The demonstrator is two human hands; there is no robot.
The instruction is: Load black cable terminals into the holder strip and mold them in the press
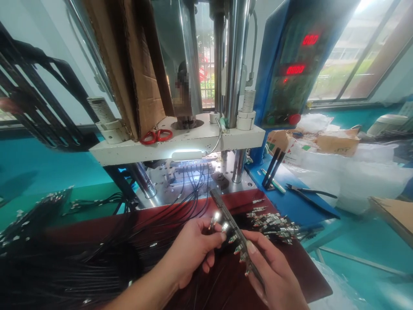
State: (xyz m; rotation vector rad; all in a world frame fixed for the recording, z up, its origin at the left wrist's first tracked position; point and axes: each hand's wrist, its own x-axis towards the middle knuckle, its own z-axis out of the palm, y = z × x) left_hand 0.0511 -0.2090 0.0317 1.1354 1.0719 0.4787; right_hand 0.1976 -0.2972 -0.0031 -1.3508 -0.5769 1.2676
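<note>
My right hand (271, 267) is closed round the lower part of a dark metal bar (226, 211), which slants up and away to the left. Several small metal connectors (238, 249) sit in a row along the bar's left side. Close beside it, my left hand (196, 245) pinches a shiny metal cable connector (225, 226) between thumb and finger. Another bright connector (215, 217) shows at the index fingertip. Beyond the bar lies a pile of cable connectors (274, 224) on the dark red board (303, 275).
A press with a white plate (232, 140) stands ahead, with black cables (193, 189) running from its lit fixture. Red-handled scissors (156, 136) lie on the plate. Black cable bundles (106, 262) spread at left. Cutting pliers (309, 190) rest on the blue surface (297, 206) at right.
</note>
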